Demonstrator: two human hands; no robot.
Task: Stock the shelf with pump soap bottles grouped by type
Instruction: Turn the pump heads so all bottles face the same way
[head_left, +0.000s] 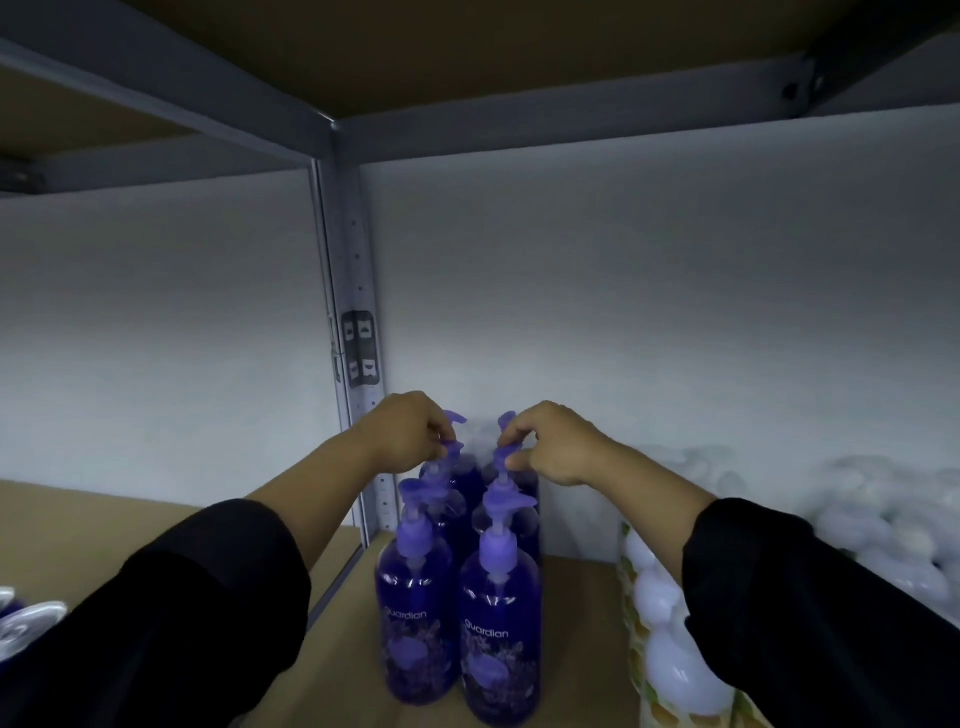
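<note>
Purple soap bottles (457, 587) stand in two rows on the shelf board (576, 613), beside the metal post (353, 332). We pinch a pump head in each row: left hand (408, 434) and right hand (553, 441). White-topped bottles (670, 613) stand just to our right.

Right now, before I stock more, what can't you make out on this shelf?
- Rear purple bottles: bodies hidden behind the front purple bottles; count unclear.
- White-pump bottles: largely covered by the right sleeve; label unreadable.
- Items at the left edge: cut off.
</note>
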